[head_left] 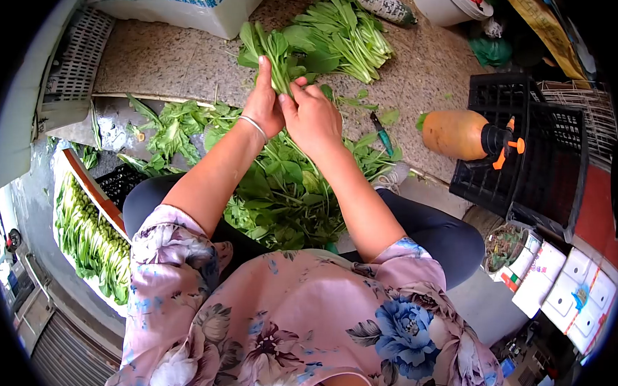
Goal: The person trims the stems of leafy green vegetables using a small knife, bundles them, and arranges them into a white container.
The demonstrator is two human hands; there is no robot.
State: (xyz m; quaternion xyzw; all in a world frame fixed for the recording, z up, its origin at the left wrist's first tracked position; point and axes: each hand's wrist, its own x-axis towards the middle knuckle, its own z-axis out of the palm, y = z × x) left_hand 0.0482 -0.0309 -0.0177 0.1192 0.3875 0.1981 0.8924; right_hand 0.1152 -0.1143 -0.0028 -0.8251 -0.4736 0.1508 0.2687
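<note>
Above the ledge, I hold a small bunch of leafy greens [271,50] between both hands. My left hand [265,102], with a bangle at its wrist, is closed around the bunch, its thumb along the stalks. My right hand [313,118] is closed at the lower ends of the stalks. A larger pile of leafy greens [358,38] lies on the ledge just beyond. Below my hands, a heap of loose greens [288,194] fills the space between my legs. A small knife with a green handle [383,137] lies right of my right hand.
On the right, an orange spray bottle [453,135] lies beside black plastic crates [549,164]. A white bucket [445,3] and a white foam box [194,12] stand at the back. Packed greens [89,235] fill a box at left. Scattered leaves [177,133] lie below the ledge.
</note>
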